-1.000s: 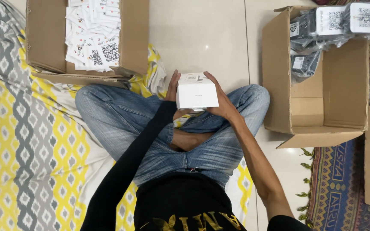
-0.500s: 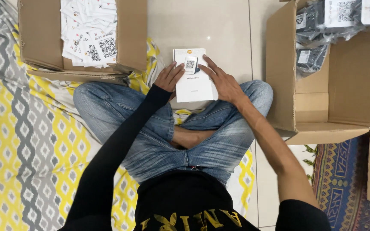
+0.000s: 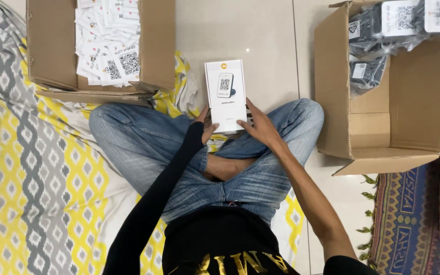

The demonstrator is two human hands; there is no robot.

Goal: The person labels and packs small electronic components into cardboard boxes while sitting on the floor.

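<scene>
Since the earlier frames, the white product box [image 3: 225,94] has been turned face-up and pushed further out over the knees. It is gripped at its near end by the left hand [image 3: 205,126] and the right hand [image 3: 262,127]. Left fingers are partly hidden, probably curled beneath. Cardboard cartons [image 3: 156,48] [image 3: 383,127] flank it.

A white rectangular cardboard box [image 3: 225,94] is showing at frame centre, a yellow, grey and white diamond-patterned cloth [image 3: 31,173] at left, brown cardboard cartons [image 3: 154,40] above, blue denim jeans [image 3: 148,147] below.
</scene>
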